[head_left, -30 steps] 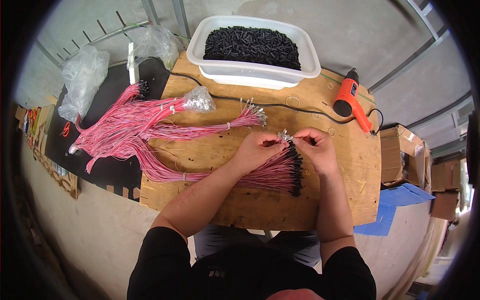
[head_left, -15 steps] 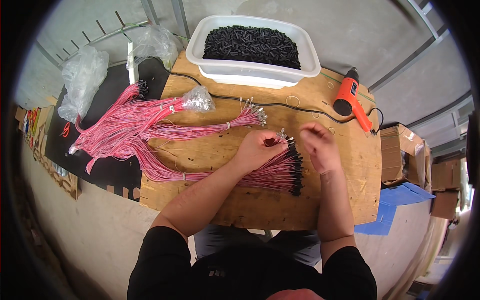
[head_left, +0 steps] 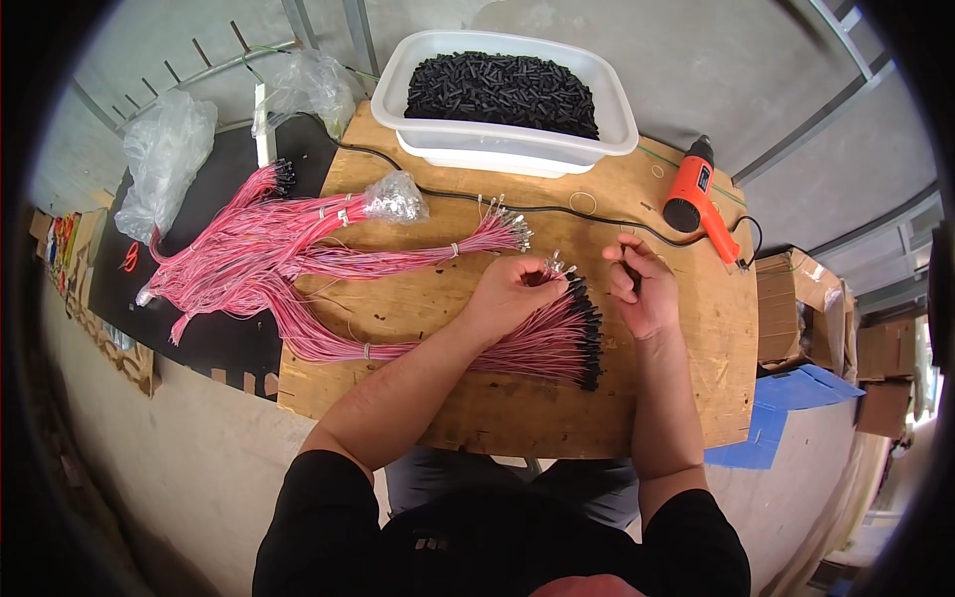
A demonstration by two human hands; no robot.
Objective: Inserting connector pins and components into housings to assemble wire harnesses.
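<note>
My left hand [head_left: 519,291] pinches several pink wires near their bare metal-tipped ends [head_left: 558,265], which stick out past its fingers. Below it, the rest of this pink wire bundle [head_left: 527,343] fans out on the wooden table, most of its ends covered by short black sleeves [head_left: 591,343]. To the right of those ends, my right hand [head_left: 647,291] is raised with curled fingers; a small dark piece, seemingly a black sleeve [head_left: 631,273], shows between them. A tie [head_left: 367,350] gathers the bundle further left.
A white tub [head_left: 497,147] of loose black sleeves stands at the back. An orange heat gun [head_left: 693,194] lies at the right, its black cord [head_left: 537,207] crossing the table. More pink wire bundles [head_left: 239,239], plastic bags [head_left: 169,159] and red-handled scissors [head_left: 130,258] are at the left.
My right hand has turned and its fingers have curled, so the dark piece now shows. My left hand has shifted slightly, and more metal-tipped ends show above it.
</note>
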